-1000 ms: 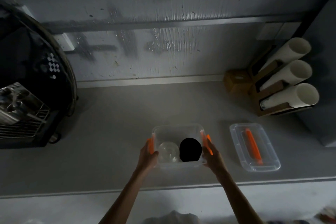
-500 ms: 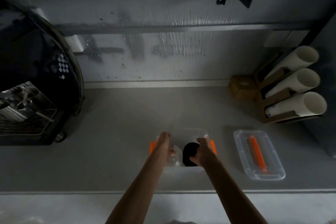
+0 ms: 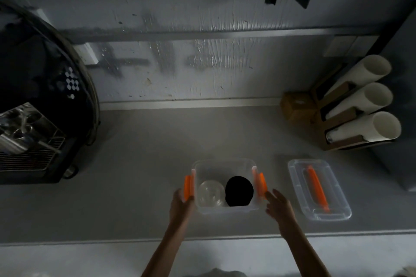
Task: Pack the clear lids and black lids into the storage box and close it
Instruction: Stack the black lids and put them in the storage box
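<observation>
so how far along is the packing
Done: clear lids and black lids sit side by side in the storage box. In hand: left hand touches its left orange latch, right hand open just beside it. Left: the box cover lies on the counter, not yet on.

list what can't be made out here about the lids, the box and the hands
Clear lids, head view: count; see-through stack seen from above in dim light.
Black lids, head view: count and surface detail; one flat dark patch.
Left hand, head view: whether it grips or only touches the orange latch; fingertips too blurred.
Dark machine, head view: cut off by the left edge.
</observation>
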A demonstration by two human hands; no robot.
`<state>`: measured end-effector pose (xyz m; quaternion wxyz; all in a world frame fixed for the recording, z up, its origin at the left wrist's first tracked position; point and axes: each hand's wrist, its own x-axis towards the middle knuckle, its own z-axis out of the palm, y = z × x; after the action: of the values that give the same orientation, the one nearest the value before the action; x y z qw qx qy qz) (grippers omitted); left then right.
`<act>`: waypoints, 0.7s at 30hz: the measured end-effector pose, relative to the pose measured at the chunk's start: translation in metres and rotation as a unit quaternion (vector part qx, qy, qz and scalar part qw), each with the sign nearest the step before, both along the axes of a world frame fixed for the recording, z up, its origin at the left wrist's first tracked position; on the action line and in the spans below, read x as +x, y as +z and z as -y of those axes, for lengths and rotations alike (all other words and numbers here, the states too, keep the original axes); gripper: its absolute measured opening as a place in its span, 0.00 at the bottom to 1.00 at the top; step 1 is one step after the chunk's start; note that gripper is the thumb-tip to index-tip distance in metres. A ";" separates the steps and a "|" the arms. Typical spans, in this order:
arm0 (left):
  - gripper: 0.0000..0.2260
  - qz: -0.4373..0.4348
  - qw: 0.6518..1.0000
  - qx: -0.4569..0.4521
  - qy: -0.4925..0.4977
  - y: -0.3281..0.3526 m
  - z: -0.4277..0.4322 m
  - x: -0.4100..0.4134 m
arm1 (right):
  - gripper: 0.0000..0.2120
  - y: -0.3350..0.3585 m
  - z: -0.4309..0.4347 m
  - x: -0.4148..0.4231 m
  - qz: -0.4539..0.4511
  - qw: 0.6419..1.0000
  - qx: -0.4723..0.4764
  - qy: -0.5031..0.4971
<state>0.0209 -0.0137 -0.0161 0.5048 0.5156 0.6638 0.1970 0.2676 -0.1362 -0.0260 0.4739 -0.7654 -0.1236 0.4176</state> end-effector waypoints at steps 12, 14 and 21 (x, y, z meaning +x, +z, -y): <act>0.30 0.174 0.969 0.103 -0.140 -0.006 0.003 0.002 | 0.16 -0.022 -0.012 -0.022 -0.120 0.980 0.146 -0.068; 0.28 0.150 0.972 0.120 -0.135 -0.014 0.003 0.001 | 0.18 -0.023 -0.012 -0.022 -0.122 0.980 0.142 -0.069; 0.40 0.084 0.962 0.208 -0.158 -0.039 -0.012 -0.004 | 0.16 -0.012 -0.017 -0.028 -0.143 0.976 0.140 -0.082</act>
<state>0.0166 -0.0015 -0.0555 0.4654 0.6886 0.4737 0.2912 0.2400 -0.1196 -0.0378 0.6221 -0.6310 -0.0485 0.4610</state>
